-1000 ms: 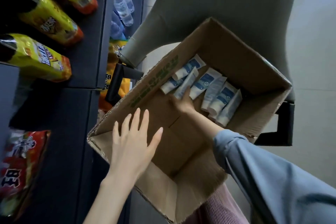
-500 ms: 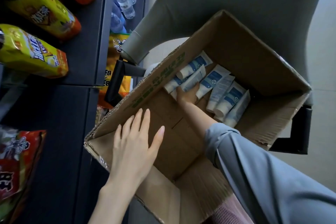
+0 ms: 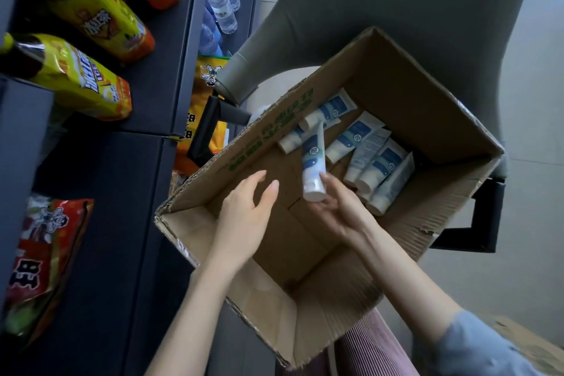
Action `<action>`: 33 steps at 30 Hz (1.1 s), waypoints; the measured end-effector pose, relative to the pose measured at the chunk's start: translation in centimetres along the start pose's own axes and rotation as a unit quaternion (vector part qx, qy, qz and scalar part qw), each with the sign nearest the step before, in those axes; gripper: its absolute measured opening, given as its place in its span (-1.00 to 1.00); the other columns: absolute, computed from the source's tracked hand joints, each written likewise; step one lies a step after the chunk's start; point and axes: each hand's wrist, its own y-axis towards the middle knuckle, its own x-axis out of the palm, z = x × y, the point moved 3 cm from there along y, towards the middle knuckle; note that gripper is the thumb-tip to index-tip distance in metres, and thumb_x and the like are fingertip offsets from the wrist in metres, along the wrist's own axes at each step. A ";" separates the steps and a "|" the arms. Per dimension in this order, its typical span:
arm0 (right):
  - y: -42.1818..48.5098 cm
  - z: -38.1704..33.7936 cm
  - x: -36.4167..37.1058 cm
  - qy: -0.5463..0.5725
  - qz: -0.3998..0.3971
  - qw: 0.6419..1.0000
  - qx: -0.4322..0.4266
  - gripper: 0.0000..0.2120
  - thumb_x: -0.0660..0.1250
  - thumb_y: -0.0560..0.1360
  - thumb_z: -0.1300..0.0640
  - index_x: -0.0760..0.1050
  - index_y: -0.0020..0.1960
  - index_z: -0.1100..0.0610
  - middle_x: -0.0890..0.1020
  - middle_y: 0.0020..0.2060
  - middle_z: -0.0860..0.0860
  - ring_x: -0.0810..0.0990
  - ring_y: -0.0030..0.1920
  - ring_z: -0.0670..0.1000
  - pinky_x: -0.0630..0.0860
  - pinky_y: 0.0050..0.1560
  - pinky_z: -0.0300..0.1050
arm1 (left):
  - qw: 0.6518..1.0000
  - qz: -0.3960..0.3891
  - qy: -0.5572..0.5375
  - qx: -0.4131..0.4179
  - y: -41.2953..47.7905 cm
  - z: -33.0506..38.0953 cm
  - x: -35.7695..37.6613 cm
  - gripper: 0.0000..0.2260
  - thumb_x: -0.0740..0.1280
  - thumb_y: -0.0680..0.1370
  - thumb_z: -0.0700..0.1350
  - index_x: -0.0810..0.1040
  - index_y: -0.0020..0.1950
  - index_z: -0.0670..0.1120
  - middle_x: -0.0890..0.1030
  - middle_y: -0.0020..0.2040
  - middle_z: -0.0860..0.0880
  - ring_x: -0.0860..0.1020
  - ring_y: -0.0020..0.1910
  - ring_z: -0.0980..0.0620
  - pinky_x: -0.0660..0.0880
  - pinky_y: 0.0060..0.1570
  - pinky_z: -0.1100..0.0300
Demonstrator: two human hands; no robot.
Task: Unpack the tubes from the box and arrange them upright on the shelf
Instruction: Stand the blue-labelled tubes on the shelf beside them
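Right grip [image 3: 337, 210] has lifted one tube [image 3: 312, 163] clear — left grip [image 3: 244, 217] closing in.

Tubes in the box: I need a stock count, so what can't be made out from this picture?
Head view only:
- Tube count: loose tubes overlap in the box, and the held tube covers some.
- Tube print: too small, blurred.
- Right hand grip: fingers partly behind the held tube's cap.
- Shelf space for tubes: cut off by the left edge.
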 end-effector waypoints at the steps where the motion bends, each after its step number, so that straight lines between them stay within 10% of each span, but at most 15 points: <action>1: -1.2 0.3 0.0 0.019 -0.039 0.999 0.015 -0.75 0.24 0.52 0.23 0.46 0.18 0.27 0.58 -0.06 0.17 0.62 -0.20 -0.01 0.62 -0.26 -0.24 | 0.999 0.002 -0.047 -0.013 0.2 0.4 0.2 -0.57 0.21 0.59 0.05 0.35 0.44 -0.04 0.45 0.36 0.06 0.39 0.33 0.12 0.31 0.31 0.20; 6: -5.6 1.4 0.5 -0.026 -0.191 0.981 0.029 -0.64 0.21 0.55 0.16 0.48 0.33 0.19 0.55 0.22 0.12 0.59 0.08 -0.05 0.55 0.07 -0.22 | 0.954 -0.050 -0.290 -0.049 -0.2 2.6 1.4 -0.70 0.35 0.49 0.03 0.56 0.13 -0.11 0.67 0.03 0.06 0.60 -0.06 0.29 0.45 -0.16 0.48; 18: -6.0 2.3 0.6 -0.039 -0.298 0.952 0.054 -0.52 0.39 0.47 0.12 0.44 0.37 0.15 0.53 0.27 0.07 0.55 0.21 -0.01 0.39 0.31 -0.04 | 0.930 -0.074 -0.358 -0.027 -1.0 3.0 1.0 -0.68 0.45 0.30 0.08 0.64 -0.01 -0.02 0.71 -0.10 0.06 0.65 -0.12 0.20 0.48 -0.20 0.45; 21: -4.5 1.5 0.1 -0.120 -0.238 0.963 0.029 -0.54 0.27 0.54 0.10 0.36 0.41 0.15 0.52 0.30 0.10 0.55 0.23 0.04 0.50 0.23 -0.04 | 0.932 -0.047 -0.359 -0.017 -0.6 2.7 0.6 -0.71 0.45 0.32 0.01 0.63 0.00 -0.03 0.71 -0.11 0.08 0.64 -0.13 0.22 0.47 -0.21 0.46; 27: 1.6 -2.1 -2.2 -0.182 0.124 0.970 -0.103 -0.55 0.36 0.49 0.13 0.39 0.35 0.11 0.54 0.24 0.07 0.49 0.26 0.06 0.45 0.25 0.01 | 0.938 -0.014 -0.344 -0.035 0.3 1.2 -0.8 -0.68 0.47 0.28 0.03 0.62 0.00 0.01 0.71 -0.07 0.05 0.66 -0.07 0.13 0.55 -0.15 0.32; 33: 7.1 -5.0 -1.0 -0.274 0.218 0.927 -0.135 -0.42 0.35 0.51 0.02 0.21 0.42 0.14 0.41 0.33 0.09 0.41 0.30 0.12 0.37 0.27 -0.08 | 0.940 -0.002 -0.337 -0.053 1.1 0.3 -1.3 -0.63 0.47 0.28 0.02 0.61 0.05 -0.02 0.70 -0.04 0.03 0.66 -0.03 0.08 0.58 -0.04 0.19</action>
